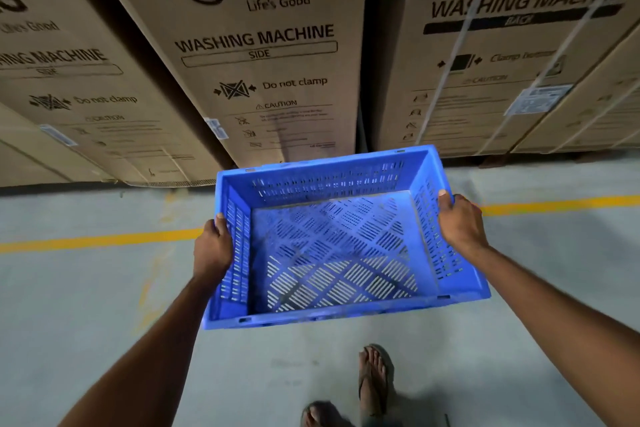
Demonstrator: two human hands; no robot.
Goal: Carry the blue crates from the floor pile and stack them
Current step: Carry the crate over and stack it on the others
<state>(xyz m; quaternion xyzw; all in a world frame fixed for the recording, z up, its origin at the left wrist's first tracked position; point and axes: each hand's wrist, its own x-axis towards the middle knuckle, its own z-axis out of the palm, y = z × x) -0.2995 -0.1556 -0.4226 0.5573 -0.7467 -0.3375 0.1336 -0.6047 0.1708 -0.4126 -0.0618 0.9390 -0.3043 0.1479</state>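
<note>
The left hand (212, 250) grips the left rim of the empty blue crate (341, 243), held above the floor (86, 305) (bare concrete all around); the right hand (462, 220) clasps the right rim. Just beyond its far edge stand cardboard boxes (256, 55) behind a yellow line (104, 239).

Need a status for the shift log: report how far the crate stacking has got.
Done: nothing the view can confirm; neither the floor pile nor a stack is in frame. In hand: one empty blue crate, held off the grey floor by the left hand and right hand on its side rims, facing the washing machine cartons. Left: set this crate on the stack, then fetch any others.
</note>
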